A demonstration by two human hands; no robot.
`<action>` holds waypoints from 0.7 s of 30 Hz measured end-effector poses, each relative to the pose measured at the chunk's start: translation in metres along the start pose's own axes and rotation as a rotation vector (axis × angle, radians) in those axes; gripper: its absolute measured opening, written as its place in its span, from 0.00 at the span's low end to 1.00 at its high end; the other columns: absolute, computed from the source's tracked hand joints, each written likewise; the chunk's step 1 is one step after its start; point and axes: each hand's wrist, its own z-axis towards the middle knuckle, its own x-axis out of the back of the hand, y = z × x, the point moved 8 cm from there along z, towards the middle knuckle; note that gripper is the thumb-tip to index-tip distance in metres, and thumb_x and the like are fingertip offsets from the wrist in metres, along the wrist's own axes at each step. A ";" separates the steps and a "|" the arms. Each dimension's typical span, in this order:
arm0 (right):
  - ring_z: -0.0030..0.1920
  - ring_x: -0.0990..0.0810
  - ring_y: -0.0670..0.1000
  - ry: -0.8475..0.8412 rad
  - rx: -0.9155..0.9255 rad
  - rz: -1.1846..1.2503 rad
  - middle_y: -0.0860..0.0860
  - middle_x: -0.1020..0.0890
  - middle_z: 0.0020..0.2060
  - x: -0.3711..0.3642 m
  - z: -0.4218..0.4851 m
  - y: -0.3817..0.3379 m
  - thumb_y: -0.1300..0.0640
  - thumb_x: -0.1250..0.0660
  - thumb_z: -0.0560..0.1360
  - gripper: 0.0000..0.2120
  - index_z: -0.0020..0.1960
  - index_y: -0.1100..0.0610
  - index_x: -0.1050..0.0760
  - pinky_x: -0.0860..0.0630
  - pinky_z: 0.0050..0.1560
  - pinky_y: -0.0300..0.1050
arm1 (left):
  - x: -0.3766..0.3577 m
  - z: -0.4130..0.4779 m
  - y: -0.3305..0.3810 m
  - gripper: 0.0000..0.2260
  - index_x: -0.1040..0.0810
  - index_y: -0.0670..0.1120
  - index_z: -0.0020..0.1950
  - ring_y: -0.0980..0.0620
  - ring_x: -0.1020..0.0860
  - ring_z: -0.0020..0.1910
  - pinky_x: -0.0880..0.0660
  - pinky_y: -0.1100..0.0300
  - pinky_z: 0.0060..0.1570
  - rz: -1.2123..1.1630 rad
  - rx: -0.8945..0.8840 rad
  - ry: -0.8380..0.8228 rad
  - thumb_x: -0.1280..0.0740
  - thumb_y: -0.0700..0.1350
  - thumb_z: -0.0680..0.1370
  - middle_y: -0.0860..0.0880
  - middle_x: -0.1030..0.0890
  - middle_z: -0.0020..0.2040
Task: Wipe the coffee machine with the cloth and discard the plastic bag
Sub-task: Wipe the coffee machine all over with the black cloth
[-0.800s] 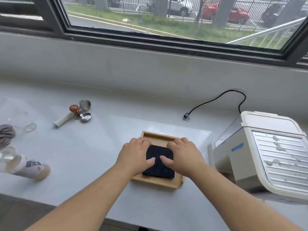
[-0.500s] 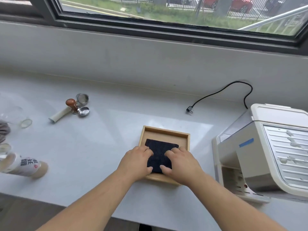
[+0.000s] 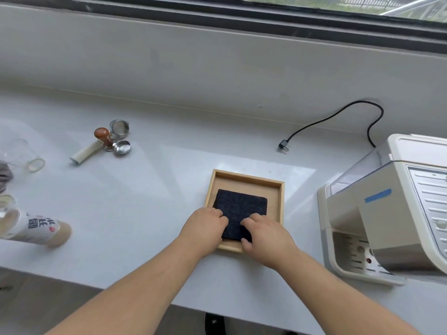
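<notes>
White counter point(image 3: 150, 204) carries wooden tray point(image 3: 278, 201), coffee machine point(image 3: 387, 213), tamper point(image 3: 104, 137), bottle point(image 3: 36, 228).

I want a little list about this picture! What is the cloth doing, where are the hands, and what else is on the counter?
cloth: dark folded cloth lying in the wooden tray
left hand: fingers curled on the cloth's near left edge
right hand: fingers curled on the cloth's near right edge
coffee machine: white, right of the tray, blue tape on its side
power plug: unplugged, lying on the counter
tamper: far left, beside two metal filter baskets
plastic bag: cannot tell
</notes>
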 end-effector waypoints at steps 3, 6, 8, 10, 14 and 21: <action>0.58 0.23 0.54 0.012 0.010 -0.026 0.49 0.22 0.58 0.000 0.001 -0.004 0.44 0.37 0.78 0.20 0.66 0.51 0.25 0.24 0.55 0.50 | 0.001 -0.002 0.002 0.08 0.21 0.47 0.57 0.44 0.21 0.53 0.30 0.52 0.47 0.056 0.002 0.027 0.36 0.43 0.79 0.47 0.20 0.52; 0.56 0.23 0.54 0.026 0.016 -0.032 0.50 0.22 0.57 -0.002 0.001 -0.003 0.44 0.37 0.78 0.18 0.64 0.51 0.24 0.24 0.53 0.49 | 0.005 -0.002 0.001 0.09 0.19 0.48 0.55 0.45 0.21 0.54 0.27 0.51 0.50 0.007 0.047 0.072 0.39 0.46 0.81 0.49 0.19 0.52; 0.56 0.23 0.55 0.027 0.017 -0.030 0.50 0.22 0.56 -0.002 0.001 -0.001 0.43 0.37 0.78 0.19 0.64 0.51 0.25 0.24 0.53 0.50 | 0.011 -0.002 0.000 0.09 0.20 0.49 0.53 0.45 0.21 0.53 0.26 0.51 0.50 -0.044 0.073 0.111 0.40 0.47 0.82 0.50 0.18 0.51; 0.56 0.23 0.55 0.032 0.013 -0.020 0.49 0.22 0.55 0.000 0.001 -0.001 0.41 0.37 0.78 0.20 0.64 0.50 0.26 0.25 0.53 0.51 | 0.022 -0.004 -0.003 0.08 0.23 0.50 0.52 0.45 0.21 0.51 0.25 0.50 0.49 -0.132 0.103 0.178 0.41 0.48 0.82 0.50 0.18 0.50; 0.54 0.24 0.55 0.114 -0.009 0.023 0.50 0.22 0.53 0.021 0.003 -0.001 0.39 0.39 0.79 0.18 0.61 0.51 0.27 0.26 0.51 0.51 | 0.052 -0.006 -0.006 0.09 0.22 0.51 0.55 0.47 0.20 0.50 0.23 0.49 0.49 -0.312 0.118 0.305 0.40 0.50 0.82 0.53 0.17 0.50; 0.44 0.25 0.53 0.224 -0.039 0.192 0.46 0.23 0.42 0.084 -0.002 0.005 0.38 0.43 0.81 0.15 0.46 0.49 0.31 0.31 0.37 0.49 | 0.111 -0.008 -0.005 0.08 0.25 0.55 0.54 0.48 0.20 0.44 0.24 0.52 0.40 -0.359 0.138 0.398 0.43 0.51 0.83 0.55 0.19 0.47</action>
